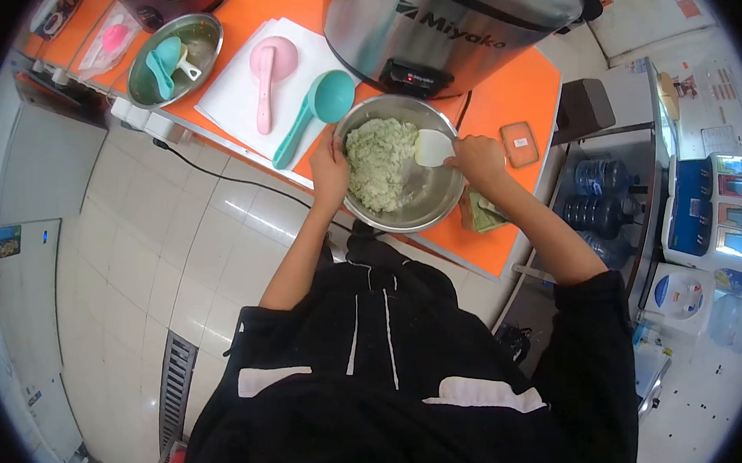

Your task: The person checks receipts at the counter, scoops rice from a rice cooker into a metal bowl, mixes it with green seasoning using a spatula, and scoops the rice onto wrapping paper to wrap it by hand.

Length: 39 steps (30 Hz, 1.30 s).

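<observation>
A steel mixing bowl sits at the front edge of the orange table, holding a mound of pale green rice heaped toward its left side. My left hand is closed on the bowl's left rim. In my right hand is a white rice paddle, its blade inside the bowl at the right edge of the rice. The fingers partly hide the paddle's handle. Just left of the bowl, a teal ladle and a pink ladle lie on white paper.
A large steel Miyako rice cooker stands right behind the bowl. Farther left is a metal basin with teal utensils. An orange-rimmed flat item and a green packet lie on the right. A black cable hangs below the table edge.
</observation>
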{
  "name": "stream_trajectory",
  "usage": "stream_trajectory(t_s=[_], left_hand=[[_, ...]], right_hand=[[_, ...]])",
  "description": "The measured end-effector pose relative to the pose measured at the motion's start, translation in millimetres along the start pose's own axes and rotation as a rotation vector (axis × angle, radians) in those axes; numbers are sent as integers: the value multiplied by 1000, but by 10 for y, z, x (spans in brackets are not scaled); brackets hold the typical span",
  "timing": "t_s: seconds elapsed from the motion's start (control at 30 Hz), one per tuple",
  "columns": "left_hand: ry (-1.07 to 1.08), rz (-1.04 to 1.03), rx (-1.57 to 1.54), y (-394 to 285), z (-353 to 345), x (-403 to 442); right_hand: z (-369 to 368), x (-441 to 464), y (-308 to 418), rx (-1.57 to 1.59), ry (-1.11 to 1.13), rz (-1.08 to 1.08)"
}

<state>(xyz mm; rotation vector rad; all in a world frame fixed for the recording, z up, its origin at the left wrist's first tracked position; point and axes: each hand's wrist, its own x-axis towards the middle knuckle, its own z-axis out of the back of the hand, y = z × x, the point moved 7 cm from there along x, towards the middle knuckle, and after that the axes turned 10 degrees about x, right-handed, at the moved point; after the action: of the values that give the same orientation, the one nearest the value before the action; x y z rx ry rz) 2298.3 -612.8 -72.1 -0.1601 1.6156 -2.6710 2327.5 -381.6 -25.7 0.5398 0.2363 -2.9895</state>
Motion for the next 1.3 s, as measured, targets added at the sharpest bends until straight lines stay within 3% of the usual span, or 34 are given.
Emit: stream_trajectory(t_s=[0.1,0.23,0.3,0.33,0.4,0.5,0.6,0.67,0.77,0.87,0.93,1.0,1.13,1.27,1.3], left_hand=[[51,-102,-22,8,-37,69],[148,-66,9,187,-186,217],[242,161,-448,349,-338,247],[255,181,-505,388,-389,248],[252,212,-552,321,-381,255],[238,223,-551,258,-296,229],[177,199,-492,255,-288,209],[136,209,-470,281,-281,170],[61,146,-324,222,-214,151],[2,102,-147,106,-123,150],[-118,-35,-125,100,-103,109],[-80,9,-115,32,-68,88],[-78,-17,-97,4,-56,102],[-50,37,-65,21,-74,117],[-82,4,-86,26,-79,125]], right_hand=[[52,239,36,95,-76,149],[231,437,349,21,-90,371],[301,457,457,-20,-60,477],[264,448,495,-20,-63,479],[245,223,654,4,-333,566],[43,-417,837,-10,-435,546],[149,-683,726,109,-340,426],[276,-665,536,347,-196,202],[227,-491,426,602,-61,48],[-77,-643,765,385,62,-88],[-303,-621,784,418,-18,-80],[-492,-492,818,452,-114,-70],[-410,91,927,206,-170,89],[-14,-143,880,331,-134,142],[-11,-420,898,330,75,25]])
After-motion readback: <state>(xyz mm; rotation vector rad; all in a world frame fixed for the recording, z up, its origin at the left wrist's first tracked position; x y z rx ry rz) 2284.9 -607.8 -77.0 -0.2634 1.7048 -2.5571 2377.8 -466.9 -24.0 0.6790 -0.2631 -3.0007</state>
